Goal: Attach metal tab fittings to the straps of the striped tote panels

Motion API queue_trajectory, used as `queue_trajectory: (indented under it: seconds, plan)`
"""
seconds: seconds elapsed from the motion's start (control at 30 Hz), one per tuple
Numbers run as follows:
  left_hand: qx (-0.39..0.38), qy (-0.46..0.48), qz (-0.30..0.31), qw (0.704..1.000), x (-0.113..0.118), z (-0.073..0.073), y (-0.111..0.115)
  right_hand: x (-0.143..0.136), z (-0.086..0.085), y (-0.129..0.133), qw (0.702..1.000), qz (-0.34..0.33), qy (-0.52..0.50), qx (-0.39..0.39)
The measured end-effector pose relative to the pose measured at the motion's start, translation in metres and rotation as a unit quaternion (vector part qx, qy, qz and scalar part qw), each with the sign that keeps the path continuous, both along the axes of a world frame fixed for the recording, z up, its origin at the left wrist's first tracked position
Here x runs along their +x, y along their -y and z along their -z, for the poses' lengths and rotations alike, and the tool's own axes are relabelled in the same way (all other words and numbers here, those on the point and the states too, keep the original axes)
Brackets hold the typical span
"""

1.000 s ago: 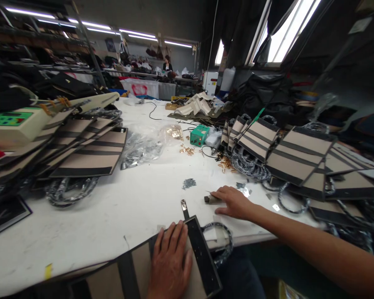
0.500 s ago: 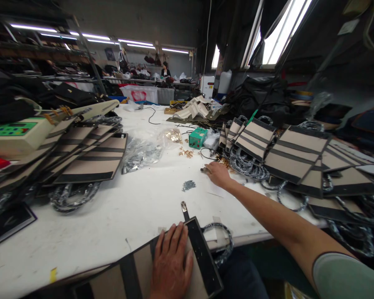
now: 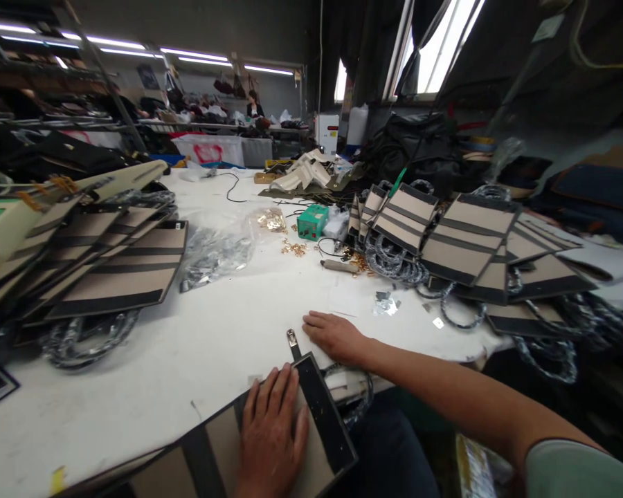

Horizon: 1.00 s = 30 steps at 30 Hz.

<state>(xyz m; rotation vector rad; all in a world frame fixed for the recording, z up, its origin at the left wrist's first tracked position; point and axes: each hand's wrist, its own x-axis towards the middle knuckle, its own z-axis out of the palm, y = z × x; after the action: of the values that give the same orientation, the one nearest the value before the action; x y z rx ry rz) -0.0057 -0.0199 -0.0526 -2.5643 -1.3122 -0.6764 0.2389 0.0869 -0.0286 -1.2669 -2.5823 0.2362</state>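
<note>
My left hand [image 3: 273, 422] lies flat on a beige-and-black striped bag panel [image 3: 215, 449] at the table's front edge, fingers stretched out. A black strap tab with a metal clasp [image 3: 291, 339] sticks out from the panel's far edge. My right hand [image 3: 337, 337] rests palm down on the white table just right of that clasp, fingers extended; anything beneath it is hidden. A plastic-wrapped bag handle [image 3: 363, 401] shows below my right wrist. Farther off lies a brown-handled, pen-like tool [image 3: 340, 266]. Small silvery plates [image 3: 385, 303] are scattered beyond my right forearm.
Striped panels are stacked on the left [image 3: 127, 266] and right [image 3: 462, 238]. A green control box [image 3: 312, 221] stands mid-table near small gold-coloured fittings [image 3: 294, 247]. Clear bags of metal parts [image 3: 215, 252] lie left of it. One person [image 3: 254, 107] is far back.
My right hand has left the pen-like tool and come back toward the clasp. The small grey pile near the table's middle no longer shows there. My left hand stays on the panel; the view shifted.
</note>
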Motion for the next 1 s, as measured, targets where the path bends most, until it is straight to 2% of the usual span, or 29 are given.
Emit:
queue_trajectory:
  seconds: [0.1,0.2,0.43,0.6,0.63,0.7,0.8,0.87,0.93,1.0]
  plan:
    - [0.003,0.019,0.008,1.000,0.000,0.002,-0.002,0.034,-0.006,0.018,0.999,-0.043,-0.004,-0.019]
    - [0.004,0.033,0.015,0.999,0.001,0.004,-0.004,0.066,-0.012,0.033,0.998,-0.059,-0.013,-0.034]
    - [-0.006,0.038,0.015,0.999,0.003,0.005,-0.006,0.126,-0.002,0.081,0.999,0.024,-0.022,-0.015]
    - [0.002,0.047,0.014,0.999,0.007,0.001,-0.006,0.158,-0.003,0.098,0.997,0.072,-0.019,-0.005]
    - [0.002,0.048,0.013,0.999,0.008,0.000,-0.007,0.164,-0.004,0.100,0.995,0.096,-0.017,0.007]
    - [0.003,0.049,0.015,0.999,0.009,0.000,-0.007,0.176,-0.005,0.106,0.982,0.185,-0.010,0.041]
    - [0.006,0.047,0.016,0.999,0.010,0.000,-0.007,0.195,0.000,0.121,0.930,0.359,0.001,0.076]
    - [0.007,0.046,0.014,0.999,0.010,-0.001,-0.006,0.204,0.008,0.131,0.898,0.436,0.008,0.067]
    - [0.006,0.045,0.013,0.999,0.010,-0.002,-0.006,0.208,0.016,0.139,0.882,0.469,0.008,0.052]
    - [0.004,0.043,0.013,0.999,0.010,-0.002,-0.006,0.206,0.022,0.140,0.887,0.459,-0.009,0.045]
